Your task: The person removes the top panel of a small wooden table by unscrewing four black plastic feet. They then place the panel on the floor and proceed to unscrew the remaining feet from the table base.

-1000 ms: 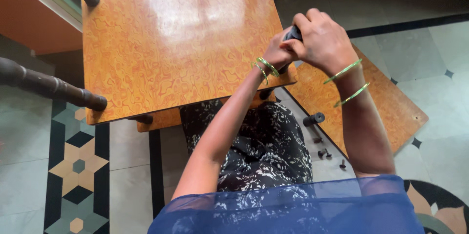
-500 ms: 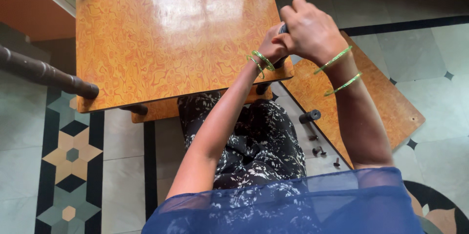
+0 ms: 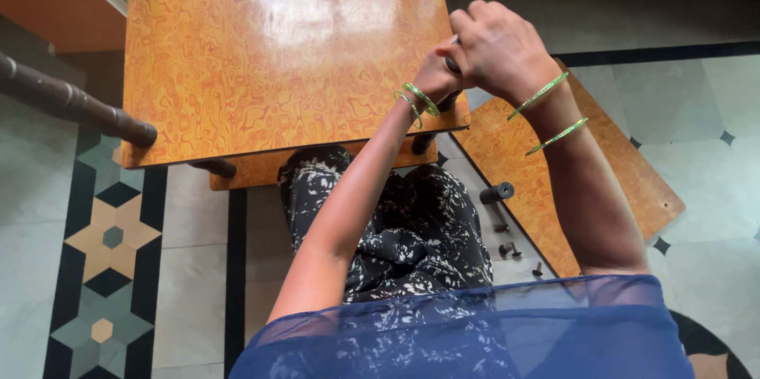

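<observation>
Gripping one dark leg (image 3: pixel 450 99), apparently: both hands (image 3: pixel 495 51) closed; two boards, four loose screws (image 3: pixel 507 248).

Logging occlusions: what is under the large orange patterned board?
Under the orange board, a second orange panel's edge, dark pegs, and the person's patterned lap show. The rest is covered.

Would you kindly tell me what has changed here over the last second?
Both hands shifted slightly up and left with the view. The right hand closed further over the dark leg, now almost hidden. The left hand keeps its grip. Orange panel and floor screws unchanged.
</observation>
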